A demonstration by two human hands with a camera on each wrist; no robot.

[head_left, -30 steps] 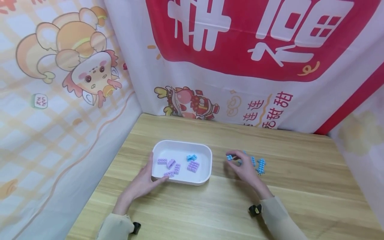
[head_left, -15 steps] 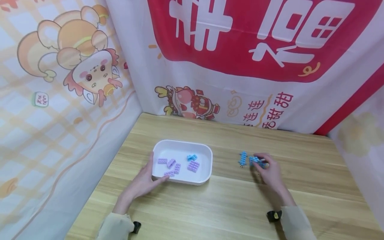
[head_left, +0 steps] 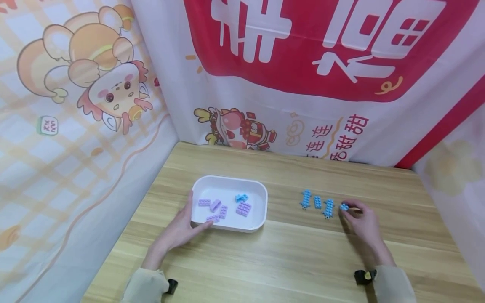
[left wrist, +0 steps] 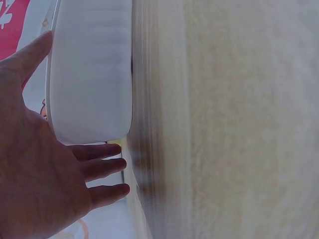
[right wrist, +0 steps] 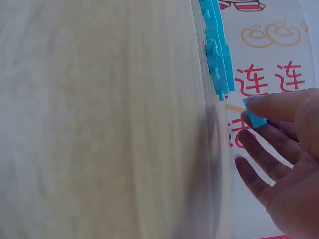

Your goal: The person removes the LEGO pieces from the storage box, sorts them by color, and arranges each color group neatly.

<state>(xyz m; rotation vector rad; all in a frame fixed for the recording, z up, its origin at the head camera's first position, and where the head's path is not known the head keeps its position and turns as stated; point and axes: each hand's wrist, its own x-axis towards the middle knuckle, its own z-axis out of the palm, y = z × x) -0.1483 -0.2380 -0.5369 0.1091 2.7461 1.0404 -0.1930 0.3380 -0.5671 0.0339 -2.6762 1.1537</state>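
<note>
A white tray (head_left: 261,221) holds several purple building bricks (head_left: 243,208) and a blue brick piece (head_left: 241,198). My left hand (head_left: 182,227) rests against the tray's left end, its thumb at the near rim. In the left wrist view, the fingers of that hand (left wrist: 45,169) are extended beside the tray's corner (left wrist: 89,114). To the right, my right hand (head_left: 363,221) pinches a small blue building brick (head_left: 344,206) between thumb and fingertip. The right wrist view shows this brick (right wrist: 256,115) raised above the tabletop, the other fingers loosely bent.
Left of my right hand, three blue pieces lie in a row: a spiky-edged one (head_left: 306,199), a plain studded brick (head_left: 317,202) and another spiky-edged one (head_left: 328,208). The wooden table (head_left: 288,261) meets printed cloth (head_left: 235,92) behind and at the sides.
My right hand has moved rightward with the blue brick, from left of the row of blue pieces, across them, to their right side. My left hand stays at the tray.
</note>
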